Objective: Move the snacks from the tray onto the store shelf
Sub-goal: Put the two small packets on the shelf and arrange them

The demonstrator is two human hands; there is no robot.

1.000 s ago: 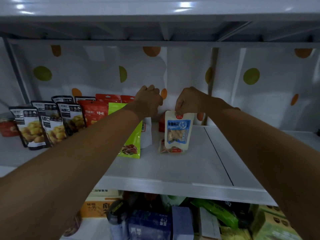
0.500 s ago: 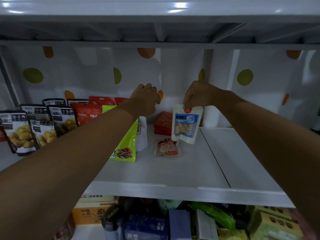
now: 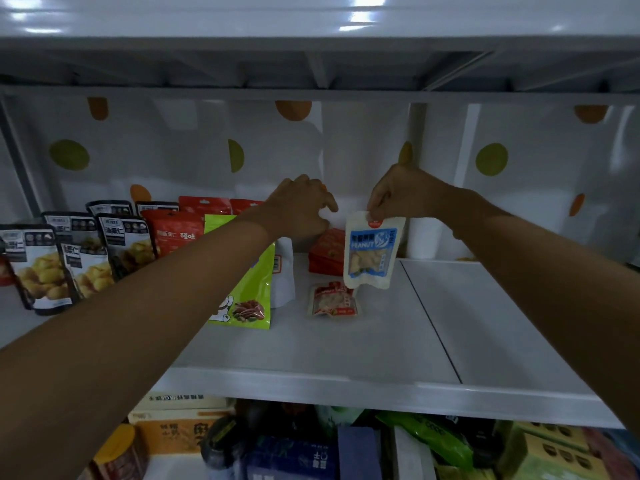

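Observation:
My right hand (image 3: pixel 401 192) pinches the top edge of a white and blue peanut packet (image 3: pixel 372 252), which hangs upright just above the white store shelf (image 3: pixel 346 344). Below it a small red snack packet (image 3: pixel 332 299) lies flat on the shelf. My left hand (image 3: pixel 301 209) hovers over the white pouch (image 3: pixel 285 271) behind the green snack bag (image 3: pixel 247 289), fingers curled and slightly apart, holding nothing. No tray is in view.
Black chestnut bags (image 3: pixel 38 268) and red bags (image 3: pixel 173 230) stand in rows at the left. A flat red box stack (image 3: pixel 325 252) sits at the back. The shelf above (image 3: pixel 311 64) hangs low. Boxes and packets (image 3: pixel 311 445) fill the level below.
My right hand has lifted the peanut packet up and a little to the right, uncovering the small red packet on the shelf. My left hand has stayed near the white pouch.

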